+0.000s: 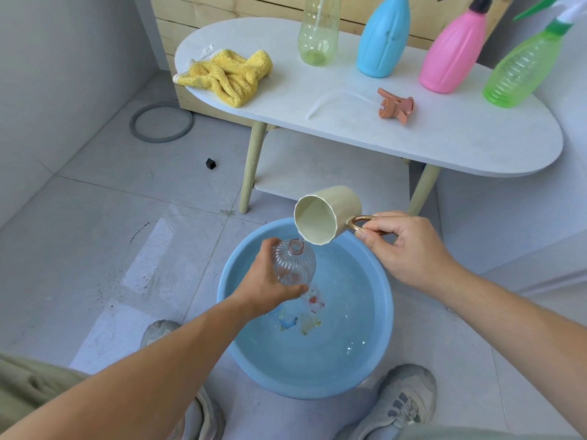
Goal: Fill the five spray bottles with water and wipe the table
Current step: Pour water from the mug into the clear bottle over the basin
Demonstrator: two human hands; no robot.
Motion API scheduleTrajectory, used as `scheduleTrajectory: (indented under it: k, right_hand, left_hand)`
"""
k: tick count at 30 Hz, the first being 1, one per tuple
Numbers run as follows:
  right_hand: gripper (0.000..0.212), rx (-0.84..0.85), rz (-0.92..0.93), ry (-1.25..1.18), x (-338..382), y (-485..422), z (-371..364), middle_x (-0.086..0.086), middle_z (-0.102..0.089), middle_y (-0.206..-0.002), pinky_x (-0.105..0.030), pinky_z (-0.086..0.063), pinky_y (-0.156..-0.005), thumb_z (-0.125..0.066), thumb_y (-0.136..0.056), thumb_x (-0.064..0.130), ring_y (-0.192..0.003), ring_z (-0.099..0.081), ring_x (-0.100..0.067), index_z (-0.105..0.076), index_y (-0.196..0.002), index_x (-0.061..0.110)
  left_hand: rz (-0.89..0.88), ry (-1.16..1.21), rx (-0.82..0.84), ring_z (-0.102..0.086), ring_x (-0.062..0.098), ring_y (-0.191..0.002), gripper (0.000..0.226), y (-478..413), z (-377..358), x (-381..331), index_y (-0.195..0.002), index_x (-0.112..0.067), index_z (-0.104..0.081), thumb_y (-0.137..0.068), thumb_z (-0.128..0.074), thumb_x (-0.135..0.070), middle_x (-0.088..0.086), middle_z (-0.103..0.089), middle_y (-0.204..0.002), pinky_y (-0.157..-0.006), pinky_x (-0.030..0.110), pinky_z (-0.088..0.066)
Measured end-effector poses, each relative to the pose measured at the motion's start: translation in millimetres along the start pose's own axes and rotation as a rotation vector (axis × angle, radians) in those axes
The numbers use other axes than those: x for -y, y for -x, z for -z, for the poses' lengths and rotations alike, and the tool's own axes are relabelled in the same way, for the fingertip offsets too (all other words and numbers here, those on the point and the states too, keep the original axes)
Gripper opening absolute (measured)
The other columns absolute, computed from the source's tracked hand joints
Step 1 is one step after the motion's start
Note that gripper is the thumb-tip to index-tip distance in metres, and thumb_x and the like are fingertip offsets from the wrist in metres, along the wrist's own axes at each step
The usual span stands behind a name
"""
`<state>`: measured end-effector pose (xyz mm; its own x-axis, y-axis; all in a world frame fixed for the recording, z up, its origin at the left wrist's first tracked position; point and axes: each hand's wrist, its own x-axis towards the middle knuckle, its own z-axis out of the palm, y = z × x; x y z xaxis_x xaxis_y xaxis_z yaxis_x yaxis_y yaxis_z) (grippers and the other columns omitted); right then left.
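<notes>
While faceted cup (328,214) tips, ribbed clear bottle (293,263), round basin (388,315)

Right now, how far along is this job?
Done: nothing clearly; the green bottle and yellowish bottle look nearly empty, the blue bottle and pink bottle are opaque. In hand: the left hand holds the clear bottle over the blue basin while the right hand pours from the beige cup. Left: capping with the peach spray head, the other bottles, wiping the table with the yellow cloth.
</notes>
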<state>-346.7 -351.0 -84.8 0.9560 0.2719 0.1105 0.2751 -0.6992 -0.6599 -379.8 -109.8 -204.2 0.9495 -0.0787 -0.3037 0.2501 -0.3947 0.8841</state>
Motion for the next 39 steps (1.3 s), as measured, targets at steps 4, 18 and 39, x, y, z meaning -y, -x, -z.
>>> scheduleTrajectory:
  k: [4, 18, 39]
  right_hand:
    - [0.014, -0.001, 0.007, 0.001, 0.3, -0.4, 0.5, 0.005, -0.072, -0.081, -0.034, -0.049, -0.086, -0.068, -0.090, 0.023, -0.098, -0.065, -0.013, -0.077, -0.081, 0.016]
    - [0.013, 0.001, 0.024, 0.002, 4.5, -0.2, 0.7, 0.007, -0.071, -0.081, -0.027, -0.046, -0.088, -0.069, -0.089, 0.020, -0.099, -0.063, -0.009, -0.076, -0.079, 0.017]
    - [0.019, -0.007, 0.130, 0.082, 4.0, -1.1, 1.8, 0.004, -0.063, -0.070, -0.038, -0.049, -0.082, -0.067, -0.088, 0.025, -0.093, -0.063, -0.021, -0.070, -0.072, 0.016]
  left_hand:
    - [-0.002, -0.007, 0.000, -0.055, 0.008, -0.108, 0.093, -0.7, -0.3, 0.9, -0.140, -0.030, -0.029, -0.071, -0.092, -0.025, -0.009, -0.050, -0.130, -0.070, 0.007, -0.045]
    - [-0.005, -0.003, -0.003, -0.057, 0.012, -0.110, 0.091, -1.0, -0.9, 2.1, -0.136, -0.033, -0.030, -0.069, -0.092, -0.028, -0.009, -0.051, -0.129, -0.076, 0.014, -0.046]
    - [-0.011, -0.001, -0.005, -0.057, 0.006, -0.109, 0.088, -1.9, -2.1, 1.2, -0.131, -0.036, -0.030, -0.069, -0.092, -0.027, -0.011, -0.051, -0.127, -0.076, 0.013, -0.047]
